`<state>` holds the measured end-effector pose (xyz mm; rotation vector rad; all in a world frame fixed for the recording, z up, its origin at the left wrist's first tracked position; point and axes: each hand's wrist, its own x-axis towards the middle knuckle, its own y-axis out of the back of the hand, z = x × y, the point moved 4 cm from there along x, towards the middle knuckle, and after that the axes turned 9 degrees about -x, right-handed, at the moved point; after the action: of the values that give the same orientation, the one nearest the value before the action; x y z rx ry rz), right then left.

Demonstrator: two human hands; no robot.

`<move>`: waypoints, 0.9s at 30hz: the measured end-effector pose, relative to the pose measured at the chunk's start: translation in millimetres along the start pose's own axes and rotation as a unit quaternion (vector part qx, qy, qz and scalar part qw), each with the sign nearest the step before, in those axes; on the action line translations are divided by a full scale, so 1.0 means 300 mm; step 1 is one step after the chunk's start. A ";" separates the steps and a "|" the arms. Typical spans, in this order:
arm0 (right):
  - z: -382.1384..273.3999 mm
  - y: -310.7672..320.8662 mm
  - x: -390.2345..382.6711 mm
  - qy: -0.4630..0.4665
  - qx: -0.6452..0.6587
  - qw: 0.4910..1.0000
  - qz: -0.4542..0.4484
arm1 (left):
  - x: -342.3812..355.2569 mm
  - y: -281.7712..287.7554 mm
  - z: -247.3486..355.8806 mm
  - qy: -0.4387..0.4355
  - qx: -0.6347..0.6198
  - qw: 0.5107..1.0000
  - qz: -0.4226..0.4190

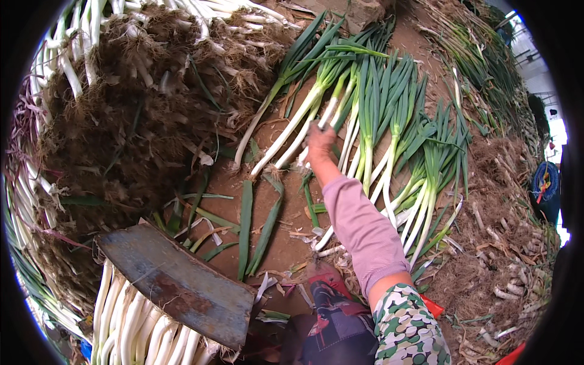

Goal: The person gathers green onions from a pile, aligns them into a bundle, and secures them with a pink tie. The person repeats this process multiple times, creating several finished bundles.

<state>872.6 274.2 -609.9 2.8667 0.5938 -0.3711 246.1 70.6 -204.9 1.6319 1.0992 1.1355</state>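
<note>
Right hand [319,141], mid-frame, closes on a green onion [286,135], best gripped low on its white stalk; left hand unseen, cleaver [176,283] lower left.

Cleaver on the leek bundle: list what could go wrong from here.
1. The cleaver lies loose across the white leek stalks, apparently unheld; it might slide off toward the person's legs.
2. The right hand stretches far out to the laid-out leeks, so leaning could jostle that bundle.
</note>
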 end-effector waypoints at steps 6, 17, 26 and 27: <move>0.126 -0.200 -0.077 -0.051 -0.345 0.937 -0.018 | 0.026 0.018 0.042 0.029 -0.003 1.000 0.010; 0.075 0.228 -0.222 -0.132 0.077 0.960 -0.236 | 0.004 0.018 0.021 0.014 -0.015 0.999 0.041; -0.069 0.642 -0.314 -0.233 0.029 0.943 -0.235 | -0.050 0.024 -0.045 0.049 -0.010 0.998 0.044; 0.018 0.711 -0.245 -0.178 -0.005 0.958 -0.224 | -0.035 0.013 -0.035 0.046 -0.027 0.998 0.043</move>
<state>893.9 53.9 -566.0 2.5337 1.1556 -0.9209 234.8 61.2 -201.1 1.6117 1.0562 1.2965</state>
